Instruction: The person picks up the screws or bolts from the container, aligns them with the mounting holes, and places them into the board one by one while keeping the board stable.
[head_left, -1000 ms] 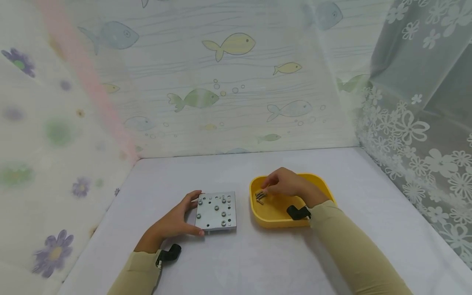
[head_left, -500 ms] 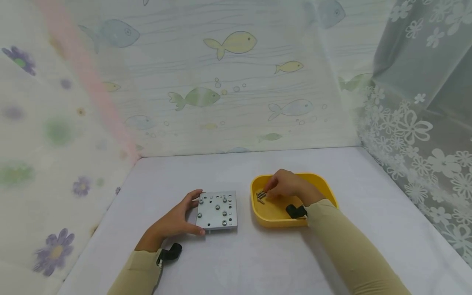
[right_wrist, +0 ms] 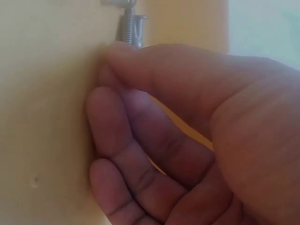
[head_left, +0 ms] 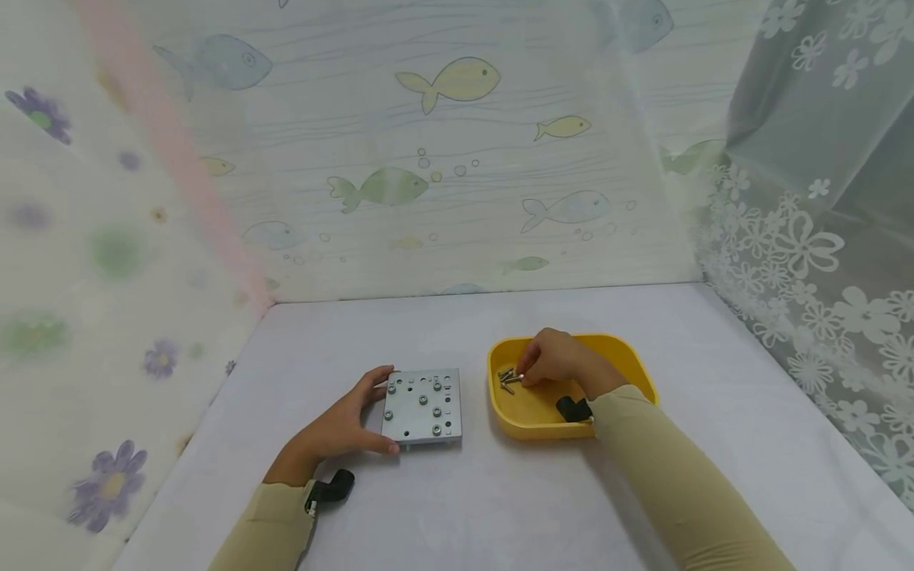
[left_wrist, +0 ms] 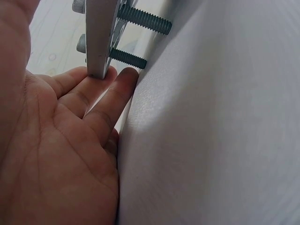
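Note:
A silver metal plate (head_left: 410,420) with holes and several hex socket screws (head_left: 437,412) lies raised off the white table. My left hand (head_left: 339,428) holds its left side, thumb at the near corner and fingers at the far one. In the left wrist view, threaded screw ends (left_wrist: 145,19) stick out beneath the plate (left_wrist: 98,42), close to the fingertips. Inside the yellow tray (head_left: 528,428), my right hand (head_left: 560,358) pinches a screw (right_wrist: 127,28) between thumb and finger; its gripped end is hidden. Several loose screws (head_left: 507,388) lie beside the fingertips.
The tray's raised rim (head_left: 646,373) surrounds the right hand. A white cloth (head_left: 471,507) covers the table. Printed curtains (head_left: 457,238) hang behind and at the left, with a lace curtain (head_left: 807,317) at the right. Black wrist cameras (head_left: 332,488) sit at both cuffs.
The right fingertips have shifted slightly among the loose screws, and a screw now shows at their tips. My left hand and the plate keep their place; the head view has drifted slightly.

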{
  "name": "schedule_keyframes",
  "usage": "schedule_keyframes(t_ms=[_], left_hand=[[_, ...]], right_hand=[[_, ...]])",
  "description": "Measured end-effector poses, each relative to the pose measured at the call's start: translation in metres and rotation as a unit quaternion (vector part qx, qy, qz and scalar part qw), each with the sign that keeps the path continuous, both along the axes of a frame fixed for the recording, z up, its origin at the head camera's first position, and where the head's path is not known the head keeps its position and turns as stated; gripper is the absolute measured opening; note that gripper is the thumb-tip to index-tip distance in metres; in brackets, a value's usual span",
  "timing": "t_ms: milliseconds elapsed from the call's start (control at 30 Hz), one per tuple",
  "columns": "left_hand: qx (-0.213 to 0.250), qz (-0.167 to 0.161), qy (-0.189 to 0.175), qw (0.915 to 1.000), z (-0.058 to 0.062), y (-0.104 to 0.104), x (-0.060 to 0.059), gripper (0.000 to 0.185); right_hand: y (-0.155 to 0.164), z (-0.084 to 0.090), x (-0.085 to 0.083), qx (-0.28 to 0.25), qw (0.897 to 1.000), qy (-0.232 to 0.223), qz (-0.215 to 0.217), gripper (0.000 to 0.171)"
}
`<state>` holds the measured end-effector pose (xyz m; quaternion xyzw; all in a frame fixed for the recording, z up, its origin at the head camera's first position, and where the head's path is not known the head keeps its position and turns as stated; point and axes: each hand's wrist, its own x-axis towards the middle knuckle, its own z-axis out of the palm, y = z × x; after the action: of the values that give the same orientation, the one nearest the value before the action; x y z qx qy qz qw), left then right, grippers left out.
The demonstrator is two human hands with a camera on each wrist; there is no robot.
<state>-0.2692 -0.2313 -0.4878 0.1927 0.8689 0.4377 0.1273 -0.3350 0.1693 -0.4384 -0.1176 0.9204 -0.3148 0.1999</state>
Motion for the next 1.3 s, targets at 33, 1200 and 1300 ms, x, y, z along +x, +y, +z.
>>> schedule_keyframes(t_ms=[33,1200,1300], left_hand=[[0.000,0.001,0.000,1.0000,0.000,0.000,0.000,0.130],[0.001,0.012,-0.013,0.9998,0.001,0.002,0.001,0.132],[0.002,0.012,-0.014,0.9998,0.002,0.002,0.002,0.132]], right_hand=[[0.000,0.000,0.000,0.003,1.000,0.001,-0.002,0.013],[0.013,0.014,0.005,-0.061,0.997,0.036,-0.007,0.016],[0.015,0.019,0.009,-0.085,0.996,0.037,-0.019,0.021]])
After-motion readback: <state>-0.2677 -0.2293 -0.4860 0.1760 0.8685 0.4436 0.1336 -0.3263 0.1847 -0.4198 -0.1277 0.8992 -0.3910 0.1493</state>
